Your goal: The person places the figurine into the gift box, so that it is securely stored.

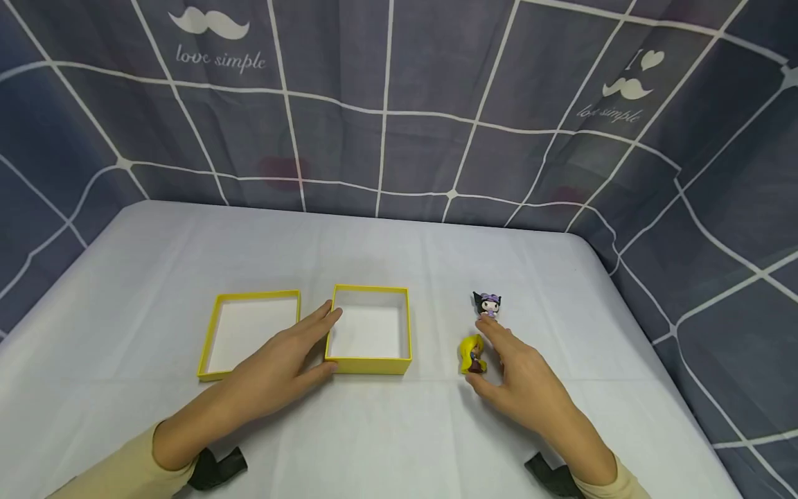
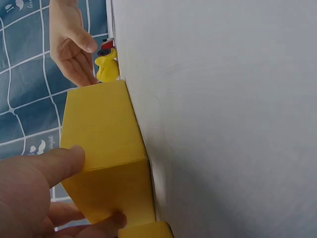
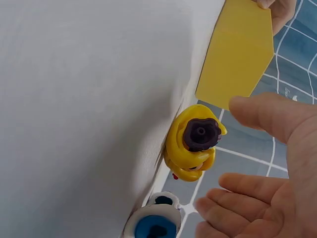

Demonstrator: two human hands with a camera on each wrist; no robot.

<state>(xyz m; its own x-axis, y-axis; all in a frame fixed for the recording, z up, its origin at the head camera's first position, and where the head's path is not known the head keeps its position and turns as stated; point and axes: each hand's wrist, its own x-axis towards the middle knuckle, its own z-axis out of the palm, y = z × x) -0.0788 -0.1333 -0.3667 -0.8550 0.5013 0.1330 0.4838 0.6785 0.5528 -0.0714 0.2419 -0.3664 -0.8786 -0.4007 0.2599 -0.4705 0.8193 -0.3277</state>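
Note:
An open yellow box point(image 1: 368, 365) with a white inside stands mid-table. My left hand point(image 1: 283, 364) rests against its left side, thumb point(image 2: 74, 159) at the near corner and fingers along the left wall. To the right, a small figurine with long yellow hair point(image 1: 470, 353) lies on the white cloth, its dark base point(image 3: 202, 134) showing in the right wrist view. My right hand point(image 1: 526, 381) is spread around its right side, thumb below and fingertips above, with a gap to it. Just beyond those fingertips is a second figurine, black and white with purple point(image 1: 488, 303).
Left of the box lies its shallow yellow-rimmed lid point(image 1: 208, 339), inside up, partly behind my left hand. A white cloth point(image 1: 386, 443) covers the table. Dark grid-patterned curtains point(image 1: 349, 145) hang behind and along both sides.

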